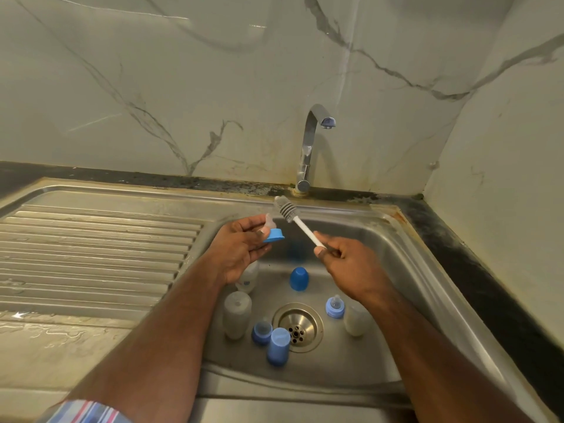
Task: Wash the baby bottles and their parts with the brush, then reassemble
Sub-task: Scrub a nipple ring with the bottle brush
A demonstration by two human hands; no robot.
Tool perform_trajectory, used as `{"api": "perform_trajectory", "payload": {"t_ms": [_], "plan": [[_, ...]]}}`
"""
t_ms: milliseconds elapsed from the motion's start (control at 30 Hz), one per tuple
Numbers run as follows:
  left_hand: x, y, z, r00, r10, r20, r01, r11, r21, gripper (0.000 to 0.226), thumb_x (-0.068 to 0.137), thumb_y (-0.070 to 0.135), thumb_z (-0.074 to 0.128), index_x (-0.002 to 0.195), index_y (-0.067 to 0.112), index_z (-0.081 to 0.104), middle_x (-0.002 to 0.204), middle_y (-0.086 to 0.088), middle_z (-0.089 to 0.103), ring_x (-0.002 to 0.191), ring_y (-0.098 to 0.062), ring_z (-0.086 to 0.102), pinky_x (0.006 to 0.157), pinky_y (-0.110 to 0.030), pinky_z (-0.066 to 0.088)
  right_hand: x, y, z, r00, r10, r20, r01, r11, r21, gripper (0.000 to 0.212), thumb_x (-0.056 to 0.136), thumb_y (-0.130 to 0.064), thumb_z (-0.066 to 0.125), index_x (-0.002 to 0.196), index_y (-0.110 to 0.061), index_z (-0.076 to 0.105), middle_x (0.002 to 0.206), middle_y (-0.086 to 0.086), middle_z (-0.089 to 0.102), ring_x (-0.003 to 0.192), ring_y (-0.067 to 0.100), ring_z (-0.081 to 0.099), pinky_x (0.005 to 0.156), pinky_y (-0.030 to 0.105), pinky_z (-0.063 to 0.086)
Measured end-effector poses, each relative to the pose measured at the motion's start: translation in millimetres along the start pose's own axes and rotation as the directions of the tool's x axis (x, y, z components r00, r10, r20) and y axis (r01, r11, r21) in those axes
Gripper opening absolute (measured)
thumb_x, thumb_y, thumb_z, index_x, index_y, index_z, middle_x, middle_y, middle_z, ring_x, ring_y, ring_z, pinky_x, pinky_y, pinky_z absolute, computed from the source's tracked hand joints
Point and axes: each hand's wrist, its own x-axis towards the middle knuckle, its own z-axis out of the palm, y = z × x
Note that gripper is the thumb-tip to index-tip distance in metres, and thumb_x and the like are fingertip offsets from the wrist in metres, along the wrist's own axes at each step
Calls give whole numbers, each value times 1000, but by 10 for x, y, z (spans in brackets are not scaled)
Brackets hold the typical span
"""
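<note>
Currently: left hand (241,248) pinches the teat with blue collar (272,232) above the sink (406,270); right hand (348,264) grips the bottle brush (297,221) by its handle. Advised: steady collar, twist bristles gently inside. Tap (311,141) dry.

Chrome tap (308,148), marble-veined wall (152,87)

head view, looking down, sink (406,239) near
</note>
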Motion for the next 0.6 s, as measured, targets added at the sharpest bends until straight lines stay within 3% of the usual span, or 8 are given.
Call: {"api": "perform_trajectory", "payload": {"t_ms": [100, 233, 367, 467, 600], "plan": [[8, 2, 5, 1000, 3, -29, -3, 1000, 5, 39, 96, 1, 63, 134, 10, 62, 122, -10, 70, 112, -24, 69, 93, -34, 58, -60, -25, 47, 997, -37, 67, 37, 999, 1, 37, 101, -35, 56, 138, -39, 57, 78, -27, 55, 67, -5, 51, 62, 7, 36], [-21, 17, 1, 1000, 10, 5, -10, 1000, -19, 35, 96, 2, 63, 130, 11, 64, 123, -10, 70, 114, -25, 69, 93, -34, 58, 16, 9, 26, 1000, 19, 19, -19, 1000, -9, 40, 102, -32, 55, 142, -33, 55, 107, -19, 67, 79, 1, 57, 73, 14, 42], [-18, 18, 21, 1000, 3, -11, -4, 999, -51, 34, 97, 1, 61, 130, 12, 62, 124, -11, 67, 115, -26, 67, 91, -34, 58, -30, -6, 38, 998, -21, 59, 17, 998, 62, 36, 101, -31, 58, 136, -36, 59, 69, -28, 52, 68, -2, 52, 70, 15, 41], [-14, 25, 9, 1000, -5, 5, 5, 997, -73, 35, 98, 1, 60, 131, 10, 61, 124, -13, 68, 114, -27, 68, 93, -36, 58, -5, 19, 55, 997, 12, 73, -15, 999, 48, 36, 101, -30, 56, 137, -34, 59, 69, -26, 49, 65, -1, 50, 67, 16, 40], [13, 18, -14, 1000, -6, 23, 9, 994, -113, 38, 98, 1, 59, 136, 9, 60, 129, -13, 69, 116, -28, 69, 95, -38, 58, 14, 26, 35, 998, 31, 48, -35, 997, 63, 38, 102, -29, 56, 140, -32, 58, 73, -24, 51, 72, 1, 53, 74, 22, 44]]}}
